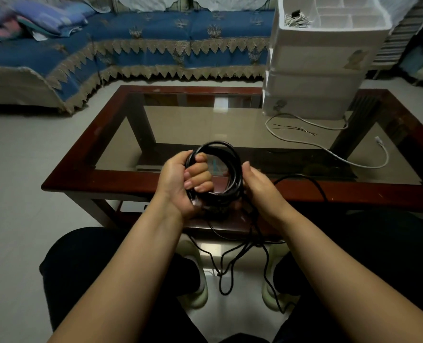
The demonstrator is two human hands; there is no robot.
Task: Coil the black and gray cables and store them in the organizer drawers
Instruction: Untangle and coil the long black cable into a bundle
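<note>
Black cable [226, 154] is sitting as a coil of several loops, held upright in front of the person, just above the near edge of the surface [86, 154]. Left hand [180, 181] is gripping the coil's left side, fingers [198, 173] curled through the ring and closed tight around the bundled strands. Right hand [257, 184] is pressing against the coil's right side; its fingers are lying behind the loops, so cannot tell whether they are closing on the cable. Loose black tail is hanging from the coil's bottom, trailing in slack loops down to the floor [19, 194] between the person's knees, one strand arcing up right over the wooden frame. Gray cable [304, 142] is lying uncoiled on the glass at far right, one end near the white organizer drawers [314, 78], which are standing on the far right corner. Top tray is showing dividers, a pale bundle in its left compartment. Blue sofa [156, 40] is running behind.
</note>
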